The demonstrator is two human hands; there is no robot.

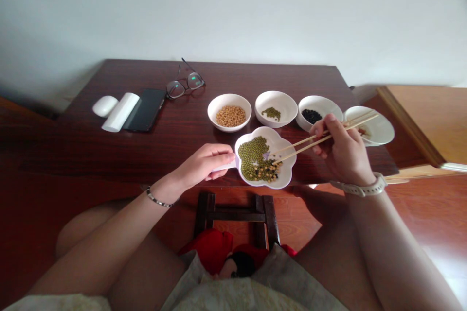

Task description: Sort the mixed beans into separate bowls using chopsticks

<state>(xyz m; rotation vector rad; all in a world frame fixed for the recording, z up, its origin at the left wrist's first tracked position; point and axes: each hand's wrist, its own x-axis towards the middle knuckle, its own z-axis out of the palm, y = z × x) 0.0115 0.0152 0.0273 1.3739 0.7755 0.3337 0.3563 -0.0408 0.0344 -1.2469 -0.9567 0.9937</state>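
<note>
My left hand (207,163) is closed round the handle of a white flower-shaped dish (288,175) at the table's front edge. Green mung beans (251,155) fill its left side, and a mix of soybeans and black beans (268,171) lies at the bottom. In my right hand (341,148) is a pair of chopsticks (302,146), their tips down in the dish among the beans. Behind it stand white bowls: one with soybeans (230,115), one with a few mung beans (272,113), one with black beans (311,116). A fourth bowl (383,129) is partly hidden by my right hand and the chopsticks.
On the table's left lie a white rounded case (105,106), a white cylinder (120,112) and a dark phone or tablet (146,111). Eyeglasses (186,85) rest behind them. A wooden surface (426,116) stands at the right, and a dark stool frame (235,214) is below the table.
</note>
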